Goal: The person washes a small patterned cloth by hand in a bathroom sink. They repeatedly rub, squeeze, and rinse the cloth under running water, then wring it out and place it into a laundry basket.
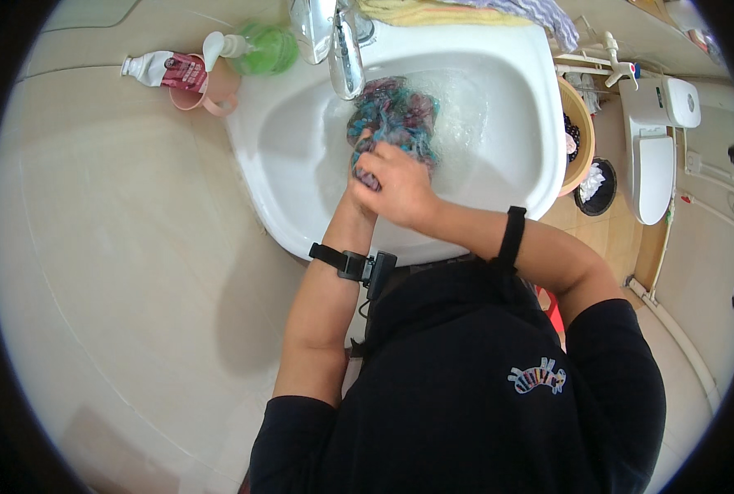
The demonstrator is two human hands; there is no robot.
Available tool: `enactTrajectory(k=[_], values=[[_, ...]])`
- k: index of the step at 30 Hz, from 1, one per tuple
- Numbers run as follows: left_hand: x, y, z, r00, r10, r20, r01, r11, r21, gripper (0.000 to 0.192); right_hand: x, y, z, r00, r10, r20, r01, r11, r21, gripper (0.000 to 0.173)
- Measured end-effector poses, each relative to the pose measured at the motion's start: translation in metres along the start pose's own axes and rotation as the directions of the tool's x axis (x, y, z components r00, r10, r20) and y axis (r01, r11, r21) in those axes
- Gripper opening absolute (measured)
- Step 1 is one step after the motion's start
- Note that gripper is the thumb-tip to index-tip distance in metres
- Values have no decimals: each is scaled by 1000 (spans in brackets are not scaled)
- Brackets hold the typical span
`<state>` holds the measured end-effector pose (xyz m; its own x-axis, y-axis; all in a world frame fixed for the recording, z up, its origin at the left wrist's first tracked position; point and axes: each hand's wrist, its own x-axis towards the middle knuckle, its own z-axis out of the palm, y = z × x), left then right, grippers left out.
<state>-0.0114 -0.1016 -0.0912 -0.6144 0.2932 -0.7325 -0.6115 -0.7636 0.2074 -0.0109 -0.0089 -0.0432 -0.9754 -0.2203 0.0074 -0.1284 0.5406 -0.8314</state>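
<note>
Water fills the bottom of a white ceramic washbasin (521, 179), and a patterned wet cloth (404, 114) in teal, maroon and black lies in it below the chrome faucet (346, 62). My right hand (397, 185) grips a bunched part of this cloth near the basin's middle. Pressed against it from the left is my left hand (360, 191), mostly hidden behind the right one and the cloth, with its fingers around the same bunch. Black straps circle both forearms, and the left one carries a small black device (379, 275).
Left of the faucet stand a green pump bottle (265, 49) and a pink mug (221, 89) with a tube (184, 73) across it. Folded towels (453, 13) lie behind the basin. On the right are a tub (580, 167), a black bin (604, 200) and a toilet (654, 173).
</note>
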Motion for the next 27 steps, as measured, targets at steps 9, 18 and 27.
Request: enactTrajectory(k=[9,18,27], values=[[10,-7,-25,990,14,141,-14,1000,2,47,16,30,5,994,69,-79,-62,994,87,17],[18,-14,-31,1000,4,20,-5,998,67,33,25,22,-5,964,58,-259,-62,998,-8,16],[-2,-5,-2,982,-88,168,102,992,-77,35,13,14,2,994,-105,-20,106,994,42,15]])
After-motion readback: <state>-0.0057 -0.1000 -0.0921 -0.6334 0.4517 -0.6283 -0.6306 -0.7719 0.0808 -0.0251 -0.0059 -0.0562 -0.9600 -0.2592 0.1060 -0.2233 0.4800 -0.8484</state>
